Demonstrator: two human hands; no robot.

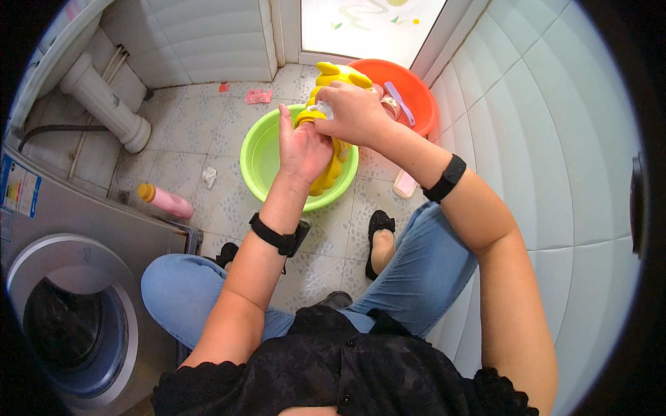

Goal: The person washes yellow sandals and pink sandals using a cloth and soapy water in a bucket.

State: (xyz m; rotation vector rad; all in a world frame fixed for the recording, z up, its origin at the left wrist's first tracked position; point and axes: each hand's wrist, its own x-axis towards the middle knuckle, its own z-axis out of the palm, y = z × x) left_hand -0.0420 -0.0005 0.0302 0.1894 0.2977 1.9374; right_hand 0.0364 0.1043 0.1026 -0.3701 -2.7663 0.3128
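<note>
Over a lime-green basin (pixel 250 161) with water in it is a yellow, rubbery-looking thing (pixel 340 71) with rounded lobes and a scalloped edge; its kind is hard to tell. My left hand (pixel 303 152) lies palm up against it, thumb stretched out, its other fingers hidden under the yellow rim and my right hand. From the right my right hand (pixel 354 111) reaches across, fingers bent and closed on the yellow thing near its opening. Something white shows between its fingertips. More yellow runs beneath both hands, down toward the basin's near side.
Behind, an orange basin (pixel 418 87) holds a pale purple brush (pixel 400 104) and pinkish things. A pink bottle (pixel 170 201) lies by the washing machine (pixel 73 319) at left. A pink-and-white soap box (pixel 405 184) sits near the tiled right wall (pixel 531 139). Pink wrappers (pixel 259 96) lie farther off.
</note>
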